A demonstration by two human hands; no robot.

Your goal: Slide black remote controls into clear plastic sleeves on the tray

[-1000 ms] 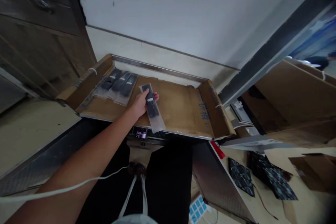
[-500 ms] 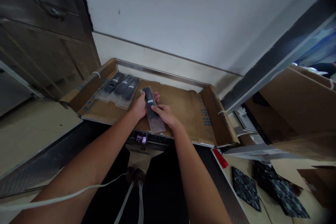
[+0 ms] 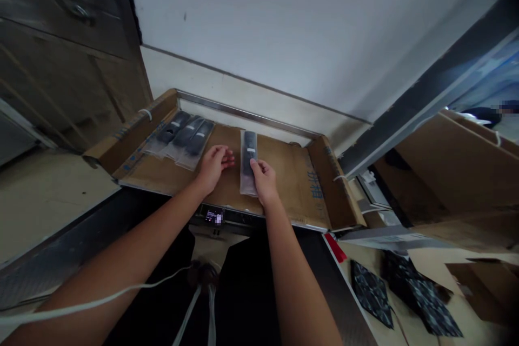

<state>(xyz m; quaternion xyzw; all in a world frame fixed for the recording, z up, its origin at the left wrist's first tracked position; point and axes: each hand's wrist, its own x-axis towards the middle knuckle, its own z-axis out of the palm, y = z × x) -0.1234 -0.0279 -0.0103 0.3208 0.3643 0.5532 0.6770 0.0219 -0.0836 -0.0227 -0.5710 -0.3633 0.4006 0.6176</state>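
My right hand (image 3: 264, 177) grips the right edge of a clear bag (image 3: 248, 181) with a dark, folded item and a small white label inside. The bag lies nearly upright in view over the middle of the cardboard surface (image 3: 284, 167). To its left, my left hand (image 3: 217, 166) is empty, its fingers apart and slightly curled, not touching the bag. Farther left, several similar bagged dark items (image 3: 196, 143) lie side by side and overlap on the cardboard.
Cardboard side walls, left (image 3: 133, 132) and right (image 3: 338, 186), are tied with white cord. A small lit screen (image 3: 214, 216) sits below the front edge. A large carton (image 3: 458, 167) stands at right, with dark patterned pieces (image 3: 371, 292) lower down. A white wall rises behind.
My left hand has let go of the bag and moved slightly left and down. My right hand has shifted the bag rightward and turned it straighter.
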